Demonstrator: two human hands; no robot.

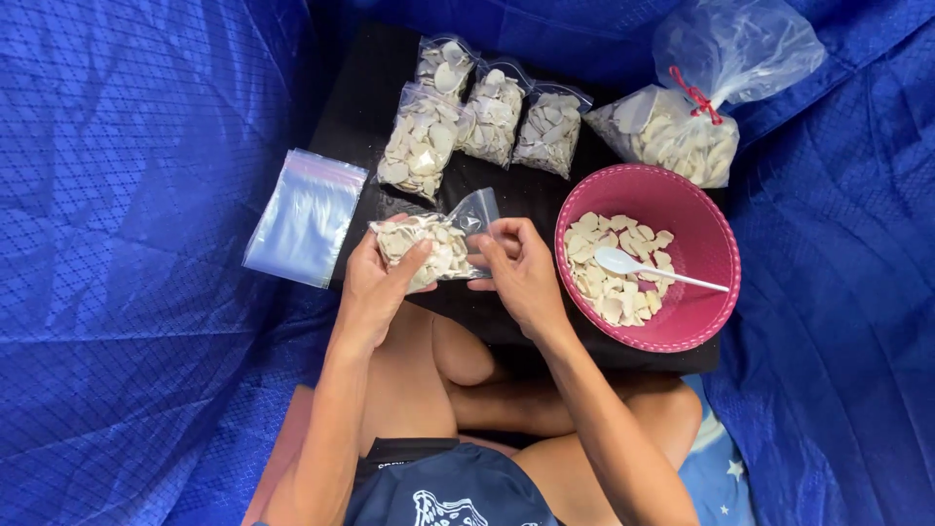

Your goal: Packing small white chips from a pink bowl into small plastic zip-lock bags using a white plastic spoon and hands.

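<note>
Small clear bag [433,245] of pale slices, gripped by both hands above the black board [353,109].

The bag's body is clasped in the left hand [378,282]; its open mouth is pinched by the right hand [521,273]. Four filled bags [477,117] lie just beyond the grip, empty bags [304,216] left of it, a pink bowl [716,244] with a white spoon [643,268] right.

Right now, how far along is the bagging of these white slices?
Done: four filled small bags lie on the black board. In hand: the left hand holds a fifth filled bag while the right hand pinches its mouth. Left: slices in the pink bowl, the large tied bag, and empty zip bags.
</note>
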